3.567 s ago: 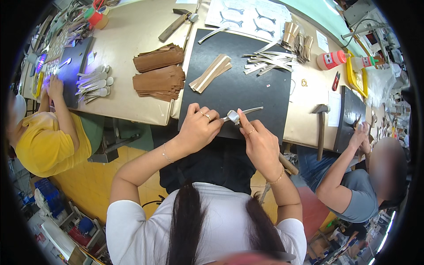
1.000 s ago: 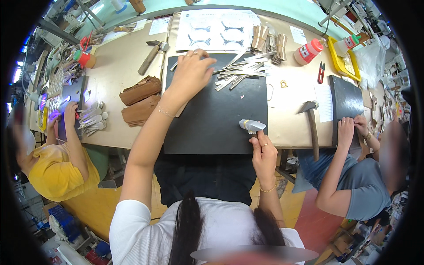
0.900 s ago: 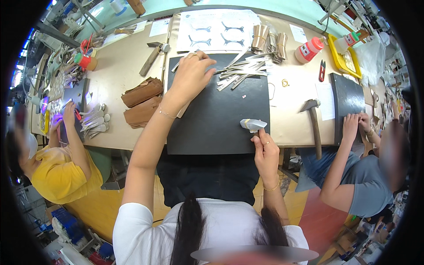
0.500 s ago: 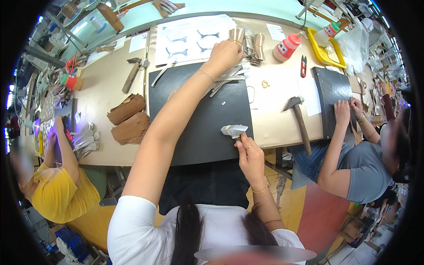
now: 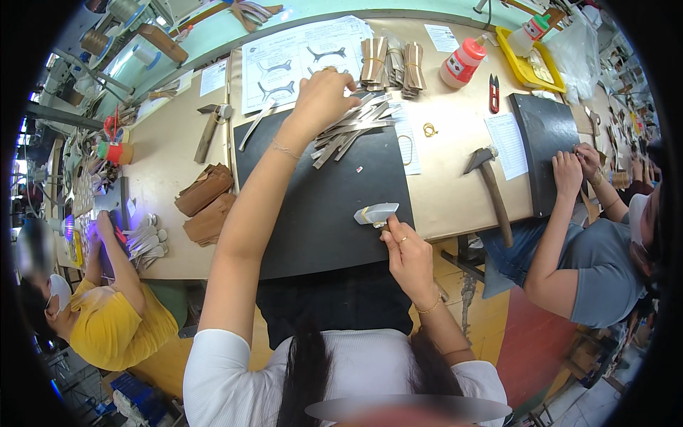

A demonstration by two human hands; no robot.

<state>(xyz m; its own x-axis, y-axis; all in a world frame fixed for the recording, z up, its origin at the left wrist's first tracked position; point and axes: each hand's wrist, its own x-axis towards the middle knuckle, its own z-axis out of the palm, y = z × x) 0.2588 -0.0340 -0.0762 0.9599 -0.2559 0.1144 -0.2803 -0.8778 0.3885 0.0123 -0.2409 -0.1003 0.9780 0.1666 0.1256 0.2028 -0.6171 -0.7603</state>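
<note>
I have the left hand (image 5: pixel 324 102) just beside the pile of silvery strips (image 5: pixel 350 132), its fingers bent and slightly apart. At my right hand (image 5: pixel 410 255), the small white wrapped piece (image 5: pixel 380 212) touches the index fingertip, over the black board (image 5: pixel 324 228); whether the fingers clamp it, I cannot tell.

The head-worn fisheye camera looks steeply down from close above the white shirt (image 5: pixel 377 359) at six o'clock, over the hands (image 5: pixel 413 262), across the tabletop (image 5: pixel 455 196) toward twelve.
</note>
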